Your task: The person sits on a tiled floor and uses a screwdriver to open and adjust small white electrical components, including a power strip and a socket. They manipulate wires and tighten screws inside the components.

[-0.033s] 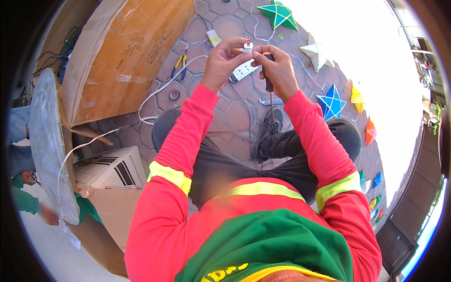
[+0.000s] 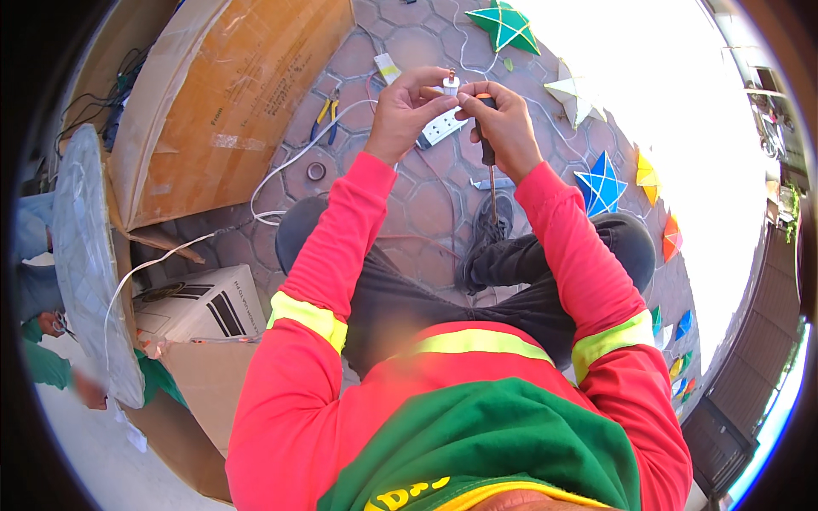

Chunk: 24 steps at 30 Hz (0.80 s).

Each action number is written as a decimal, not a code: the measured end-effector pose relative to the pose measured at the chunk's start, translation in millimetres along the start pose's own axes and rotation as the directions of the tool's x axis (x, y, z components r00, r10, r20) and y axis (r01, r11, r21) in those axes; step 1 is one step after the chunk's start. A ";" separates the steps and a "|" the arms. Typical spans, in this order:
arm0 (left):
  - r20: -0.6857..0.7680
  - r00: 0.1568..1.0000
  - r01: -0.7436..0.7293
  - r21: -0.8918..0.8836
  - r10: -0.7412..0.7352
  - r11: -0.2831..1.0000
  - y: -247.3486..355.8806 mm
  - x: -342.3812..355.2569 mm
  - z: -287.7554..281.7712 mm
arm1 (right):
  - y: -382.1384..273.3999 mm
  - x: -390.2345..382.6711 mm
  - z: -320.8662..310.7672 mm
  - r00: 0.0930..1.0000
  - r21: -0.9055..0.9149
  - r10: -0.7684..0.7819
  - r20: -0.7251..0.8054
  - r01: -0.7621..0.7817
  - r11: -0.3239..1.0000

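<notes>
Between the fingers of my left hand (image 2: 407,113) is a small white electrical plug (image 2: 451,86), its metal prongs pointing up and away from me. My right hand (image 2: 503,123) has thumb and forefinger against the plug's near right side. That same hand also holds a screwdriver (image 2: 488,153) by its dark handle, the shaft hanging down toward my shoe. Just beyond and beneath my hands, a white power strip (image 2: 443,126) lies on the paving. Pliers with yellow and blue handles (image 2: 325,117) rest left of my left wrist, with a dark roll of tape (image 2: 316,171) nearer to me.
A large cardboard box (image 2: 230,111) stands at the left, a white carton (image 2: 200,305) nearer. White cable (image 2: 273,179) loops across the hexagonal pavers. Star lanterns in green (image 2: 504,28), white (image 2: 576,94) and blue (image 2: 601,186) line the right. Another person's hand (image 2: 89,389) shows at far left.
</notes>
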<state>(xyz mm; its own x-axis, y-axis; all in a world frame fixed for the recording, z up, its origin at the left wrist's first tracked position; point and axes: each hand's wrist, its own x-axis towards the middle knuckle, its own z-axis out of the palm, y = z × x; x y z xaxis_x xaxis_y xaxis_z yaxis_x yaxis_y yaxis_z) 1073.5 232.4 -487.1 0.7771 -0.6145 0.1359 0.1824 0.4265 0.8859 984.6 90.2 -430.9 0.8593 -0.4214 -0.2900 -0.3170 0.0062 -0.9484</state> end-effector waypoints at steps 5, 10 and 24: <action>0.011 1.000 -0.022 0.138 0.021 0.990 0.5 1.6 -1.3 | 8.0 3.6 0.5 0.996 0.029 0.093 -0.001 -0.093 0.995; 0.023 0.997 -0.071 0.367 0.067 0.927 3.9 6.3 -8.0 | 17.9 3.7 9.8 0.999 0.202 0.049 -0.005 -0.047 0.978; -0.016 0.999 -0.024 0.610 0.043 0.792 -1.1 -10.0 -49.0 | 59.5 27.2 38.4 0.940 0.453 0.249 0.233 -0.332 0.828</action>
<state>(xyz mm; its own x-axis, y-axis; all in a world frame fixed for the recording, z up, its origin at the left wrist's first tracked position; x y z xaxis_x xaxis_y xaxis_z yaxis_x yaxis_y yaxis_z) 1095.1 270.7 -511.2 0.7936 -0.5852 0.1668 -0.2420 -0.0521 0.9689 1004.6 114.0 -500.2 0.8221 -0.1834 -0.5390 -0.3657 0.5555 -0.7468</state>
